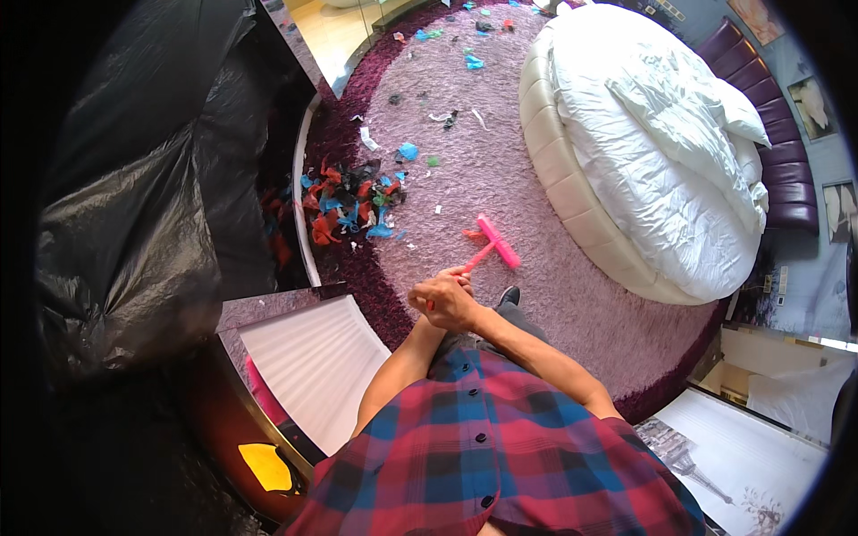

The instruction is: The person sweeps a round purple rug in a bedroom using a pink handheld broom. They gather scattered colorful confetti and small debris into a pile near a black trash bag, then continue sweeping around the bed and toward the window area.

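Both of my hands hold the red handle (480, 257) of a push broom, close together in front of my waist. My right hand (444, 300) wraps it near the top end and partly covers my left hand (462, 276), whose fingers show just beyond it. The pink broom head (498, 241) rests on the mauve shag carpet (456, 181), with a red scrap (473, 234) beside it. Left of the broom, a heap of torn red, blue, black and green plastic scraps (352, 201) lies over the carpet's dark purple border.
Loose scraps, such as a blue piece (407, 151) and a white strip (368, 139), dot the carpet farther off. A round bed (556, 174) with white bedding stands right. Black plastic sheeting (147, 201) hangs at left, above a pleated white panel (308, 362). My shoe (510, 296) is near the broom.
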A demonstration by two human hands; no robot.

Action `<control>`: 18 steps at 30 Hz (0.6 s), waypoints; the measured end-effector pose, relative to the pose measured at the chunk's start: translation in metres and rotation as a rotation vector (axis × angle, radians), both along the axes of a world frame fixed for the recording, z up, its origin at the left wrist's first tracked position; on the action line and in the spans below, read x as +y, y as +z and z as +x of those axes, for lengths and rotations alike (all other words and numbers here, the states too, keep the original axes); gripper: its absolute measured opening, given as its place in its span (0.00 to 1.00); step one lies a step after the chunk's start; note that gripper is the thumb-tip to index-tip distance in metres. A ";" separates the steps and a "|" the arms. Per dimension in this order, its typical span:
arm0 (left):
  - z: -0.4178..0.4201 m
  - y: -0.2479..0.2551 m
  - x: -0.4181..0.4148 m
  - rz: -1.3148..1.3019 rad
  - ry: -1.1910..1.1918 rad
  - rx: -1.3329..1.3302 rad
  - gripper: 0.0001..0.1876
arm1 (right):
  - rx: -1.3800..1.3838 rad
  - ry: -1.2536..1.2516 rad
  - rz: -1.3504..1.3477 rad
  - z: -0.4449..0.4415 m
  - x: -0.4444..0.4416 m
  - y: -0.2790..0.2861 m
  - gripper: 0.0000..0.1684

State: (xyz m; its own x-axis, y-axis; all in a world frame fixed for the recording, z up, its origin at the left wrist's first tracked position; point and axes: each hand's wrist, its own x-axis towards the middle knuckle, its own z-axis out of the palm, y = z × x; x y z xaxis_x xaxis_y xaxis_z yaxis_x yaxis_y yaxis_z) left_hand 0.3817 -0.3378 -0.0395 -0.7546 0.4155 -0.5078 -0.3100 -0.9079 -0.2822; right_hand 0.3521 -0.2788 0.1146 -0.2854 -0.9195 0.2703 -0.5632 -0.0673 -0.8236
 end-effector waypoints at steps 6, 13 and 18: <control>0.035 0.003 -0.045 -0.390 0.371 -0.079 0.12 | -0.036 0.127 -0.104 0.019 -0.050 0.010 0.06; 0.064 0.080 -0.098 -0.732 0.574 -0.314 0.15 | -0.158 0.252 -0.247 0.037 -0.071 0.040 0.04; 0.075 0.070 -0.115 -0.407 0.603 -0.227 0.15 | -0.163 0.301 -0.268 0.053 -0.072 0.073 0.04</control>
